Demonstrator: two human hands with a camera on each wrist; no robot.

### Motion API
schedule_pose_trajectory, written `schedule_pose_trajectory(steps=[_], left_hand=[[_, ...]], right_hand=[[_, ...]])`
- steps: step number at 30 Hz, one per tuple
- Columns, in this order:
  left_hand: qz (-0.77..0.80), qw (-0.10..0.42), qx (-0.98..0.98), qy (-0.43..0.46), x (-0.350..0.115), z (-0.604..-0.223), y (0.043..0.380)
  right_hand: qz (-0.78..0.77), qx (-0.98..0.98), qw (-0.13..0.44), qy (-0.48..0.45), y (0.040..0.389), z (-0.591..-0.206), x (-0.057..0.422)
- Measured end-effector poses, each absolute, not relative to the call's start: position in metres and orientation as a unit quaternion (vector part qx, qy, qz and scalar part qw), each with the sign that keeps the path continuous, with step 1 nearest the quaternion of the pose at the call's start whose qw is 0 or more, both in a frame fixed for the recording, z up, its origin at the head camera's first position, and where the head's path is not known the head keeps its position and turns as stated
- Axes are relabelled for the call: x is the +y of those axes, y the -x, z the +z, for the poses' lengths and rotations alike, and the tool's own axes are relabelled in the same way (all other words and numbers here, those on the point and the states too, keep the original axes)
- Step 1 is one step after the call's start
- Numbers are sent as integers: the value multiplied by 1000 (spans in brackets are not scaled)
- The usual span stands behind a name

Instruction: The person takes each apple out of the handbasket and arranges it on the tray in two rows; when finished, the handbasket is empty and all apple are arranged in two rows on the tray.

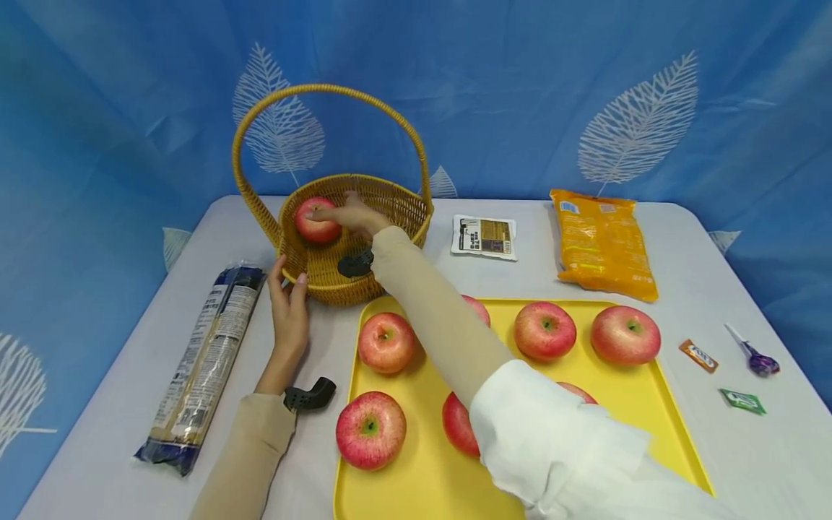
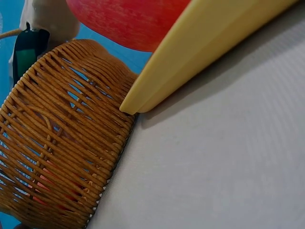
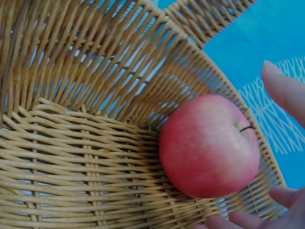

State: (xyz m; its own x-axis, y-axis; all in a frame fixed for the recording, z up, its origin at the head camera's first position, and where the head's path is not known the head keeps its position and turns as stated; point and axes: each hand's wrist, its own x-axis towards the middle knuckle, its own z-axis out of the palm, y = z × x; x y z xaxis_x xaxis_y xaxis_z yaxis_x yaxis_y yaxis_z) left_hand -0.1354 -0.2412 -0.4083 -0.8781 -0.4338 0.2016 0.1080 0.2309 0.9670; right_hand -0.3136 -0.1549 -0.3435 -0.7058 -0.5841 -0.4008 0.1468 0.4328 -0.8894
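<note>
A wicker basket with a tall arched handle stands at the back left. One red apple lies inside it, against the left end. My right hand reaches into the basket beside this apple. In the right wrist view the thumb and fingers are spread, with a gap between them and the apple. My left hand holds the basket's front left rim between thumb and fingers. The left wrist view shows the woven side but hardly any of that hand.
Several apples sit on a yellow tray, partly hidden by my right arm. A long noodle-like packet lies left. Behind the tray are a white sachet and an orange bag. Two small wrapped sweets and a lollipop lie right.
</note>
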Motion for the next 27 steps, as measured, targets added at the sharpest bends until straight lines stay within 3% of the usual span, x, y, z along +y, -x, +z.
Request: schedule_pose_trajectory(steps=[11,21,27], left_hand=[[-617,227,-747,-96,-237,-403,132],[-612,226,-751,-98,-236,-403,131],[-613,234,-748,-93,-235,-403,131]], right_hand=[[-498,799,296,162,311,-352,-166],[-468,801,313,205,311,-357,-163],[-473,802,280,233,312,-363,-161]])
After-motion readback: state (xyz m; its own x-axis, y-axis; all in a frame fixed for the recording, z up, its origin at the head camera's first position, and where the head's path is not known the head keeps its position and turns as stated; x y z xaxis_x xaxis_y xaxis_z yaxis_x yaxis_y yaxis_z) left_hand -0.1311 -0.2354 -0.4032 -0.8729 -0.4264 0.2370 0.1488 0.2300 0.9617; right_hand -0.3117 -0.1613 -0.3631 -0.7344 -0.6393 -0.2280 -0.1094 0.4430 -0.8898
